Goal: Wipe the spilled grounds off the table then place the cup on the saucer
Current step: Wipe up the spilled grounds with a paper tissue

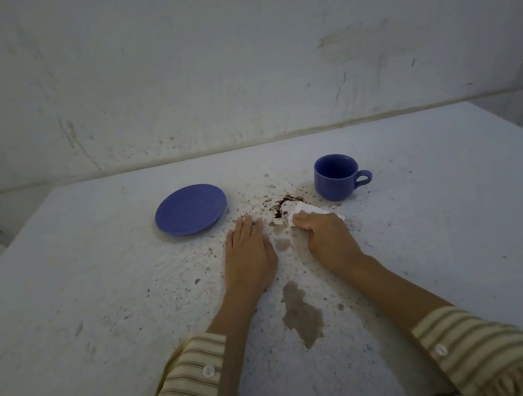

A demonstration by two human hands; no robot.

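Striped sleeves reach forward over the bench; the left hand lies flat, fingers spread open. The right hand curls its fingers around a white tissue pressed against the coffee grounds. Beyond it the blue cup stands upright, well apart from the saucer.

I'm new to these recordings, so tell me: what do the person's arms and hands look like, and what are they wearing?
Both hands, left hand and right hand, are bare, without gloves or visible jewellery. The forearms are uncovered. Each arm wears a loose cream sleeve with thin brownish stripes, pushed back, its cuff closed by a white button.
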